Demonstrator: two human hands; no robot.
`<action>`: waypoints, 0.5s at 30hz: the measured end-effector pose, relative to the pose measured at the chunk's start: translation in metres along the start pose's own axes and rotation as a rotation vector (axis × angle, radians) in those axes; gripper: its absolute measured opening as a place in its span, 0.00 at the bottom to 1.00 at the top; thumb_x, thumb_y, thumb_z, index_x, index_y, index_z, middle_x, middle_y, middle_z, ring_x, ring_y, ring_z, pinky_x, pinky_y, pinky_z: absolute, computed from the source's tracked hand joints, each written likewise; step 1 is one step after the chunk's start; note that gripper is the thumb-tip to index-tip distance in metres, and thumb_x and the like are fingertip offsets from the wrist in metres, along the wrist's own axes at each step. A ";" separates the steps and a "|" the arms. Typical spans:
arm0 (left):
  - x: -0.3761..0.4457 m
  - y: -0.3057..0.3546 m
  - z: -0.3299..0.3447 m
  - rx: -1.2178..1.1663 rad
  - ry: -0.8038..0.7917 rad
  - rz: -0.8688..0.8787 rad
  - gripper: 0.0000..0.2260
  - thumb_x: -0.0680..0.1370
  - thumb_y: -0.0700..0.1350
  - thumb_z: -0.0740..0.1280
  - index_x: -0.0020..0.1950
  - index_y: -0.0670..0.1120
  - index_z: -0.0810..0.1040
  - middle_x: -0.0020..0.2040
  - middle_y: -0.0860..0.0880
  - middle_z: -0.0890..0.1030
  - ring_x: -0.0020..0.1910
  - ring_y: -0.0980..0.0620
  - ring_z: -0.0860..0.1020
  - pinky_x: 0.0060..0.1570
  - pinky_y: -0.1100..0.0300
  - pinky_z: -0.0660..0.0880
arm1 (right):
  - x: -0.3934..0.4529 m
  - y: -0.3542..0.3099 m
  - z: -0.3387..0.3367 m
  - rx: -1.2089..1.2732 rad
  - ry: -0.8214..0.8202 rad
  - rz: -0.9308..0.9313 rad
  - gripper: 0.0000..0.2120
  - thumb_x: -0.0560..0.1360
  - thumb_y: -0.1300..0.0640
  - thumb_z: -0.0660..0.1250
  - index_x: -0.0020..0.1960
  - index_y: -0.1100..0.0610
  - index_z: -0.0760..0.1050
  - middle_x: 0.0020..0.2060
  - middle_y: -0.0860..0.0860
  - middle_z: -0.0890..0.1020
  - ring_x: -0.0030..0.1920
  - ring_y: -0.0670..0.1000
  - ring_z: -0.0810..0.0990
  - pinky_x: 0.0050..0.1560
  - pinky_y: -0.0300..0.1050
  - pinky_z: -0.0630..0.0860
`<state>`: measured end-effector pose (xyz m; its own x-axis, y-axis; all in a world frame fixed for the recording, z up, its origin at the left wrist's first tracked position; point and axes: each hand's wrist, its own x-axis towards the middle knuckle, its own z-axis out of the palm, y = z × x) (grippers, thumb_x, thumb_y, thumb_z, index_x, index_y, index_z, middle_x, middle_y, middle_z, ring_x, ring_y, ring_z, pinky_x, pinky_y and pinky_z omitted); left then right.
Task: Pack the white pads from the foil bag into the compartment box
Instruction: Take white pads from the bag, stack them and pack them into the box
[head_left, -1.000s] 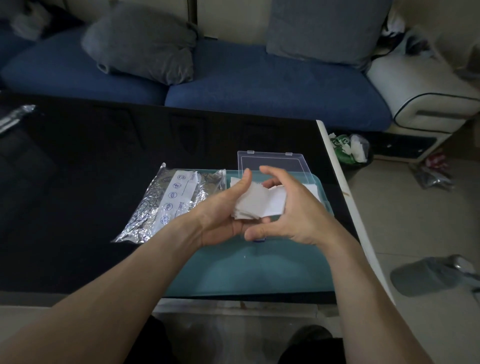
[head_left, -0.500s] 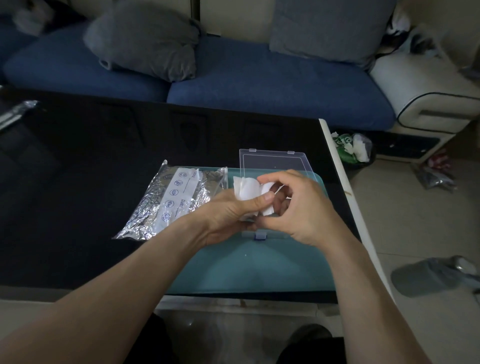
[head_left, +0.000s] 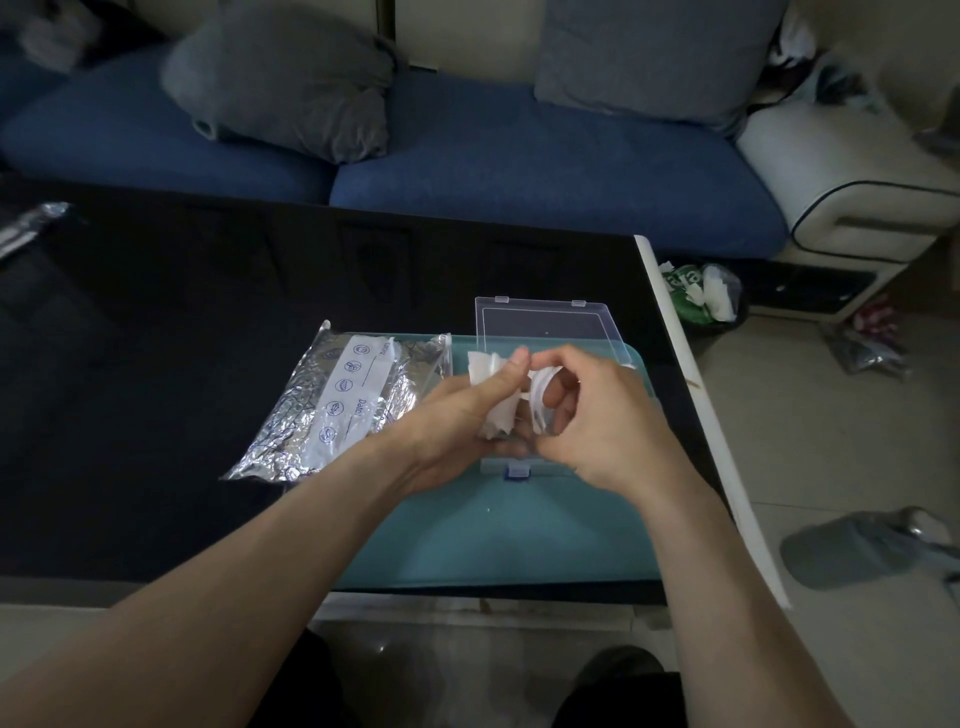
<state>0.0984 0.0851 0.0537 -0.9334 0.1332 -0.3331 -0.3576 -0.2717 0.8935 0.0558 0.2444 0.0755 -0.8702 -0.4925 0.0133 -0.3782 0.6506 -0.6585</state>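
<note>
My left hand (head_left: 457, 415) grips a stack of white pads (head_left: 485, 370), thumb on top. My right hand (head_left: 597, 415) pinches a few bent pads (head_left: 540, 400) off that stack, just to its right. Both hands hover over the clear compartment box (head_left: 511, 464), which they mostly hide; its open lid (head_left: 545, 325) lies flat behind. The crumpled foil bag (head_left: 343, 405) with a white label lies left of the hands, on the black table and the teal mat's edge.
A teal mat (head_left: 519, 530) covers the black table (head_left: 182, 322) near its right edge. A blue sofa with grey cushions (head_left: 291, 83) stands behind. A small bin with rubbish (head_left: 701, 299) sits on the floor at right. Another foil piece (head_left: 31, 223) lies far left.
The pad stack has moved away from me toward the box. My right hand has gone from cupping the stack to pulling a few pads off it.
</note>
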 end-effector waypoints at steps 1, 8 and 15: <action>-0.002 -0.001 0.001 0.017 -0.053 -0.013 0.21 0.77 0.59 0.65 0.54 0.42 0.81 0.47 0.43 0.82 0.47 0.47 0.80 0.55 0.47 0.77 | 0.000 -0.004 0.002 -0.001 -0.012 -0.004 0.31 0.65 0.62 0.80 0.64 0.47 0.75 0.41 0.44 0.78 0.38 0.43 0.78 0.34 0.29 0.71; 0.001 -0.003 0.000 -0.073 -0.003 -0.066 0.07 0.76 0.42 0.71 0.46 0.39 0.79 0.40 0.41 0.77 0.41 0.44 0.76 0.44 0.53 0.75 | 0.003 -0.008 0.008 0.047 -0.132 -0.053 0.57 0.58 0.49 0.86 0.79 0.45 0.58 0.56 0.43 0.70 0.51 0.40 0.70 0.47 0.24 0.68; -0.003 0.002 -0.005 -0.154 -0.224 -0.159 0.13 0.75 0.48 0.69 0.55 0.42 0.78 0.47 0.44 0.80 0.44 0.45 0.81 0.48 0.46 0.80 | 0.005 -0.007 0.009 0.109 -0.081 -0.148 0.39 0.57 0.52 0.86 0.65 0.49 0.76 0.57 0.42 0.75 0.56 0.44 0.76 0.52 0.32 0.72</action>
<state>0.1001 0.0794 0.0554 -0.8420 0.3878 -0.3751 -0.5148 -0.3691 0.7738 0.0571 0.2317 0.0731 -0.7779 -0.6256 0.0586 -0.4598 0.5033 -0.7317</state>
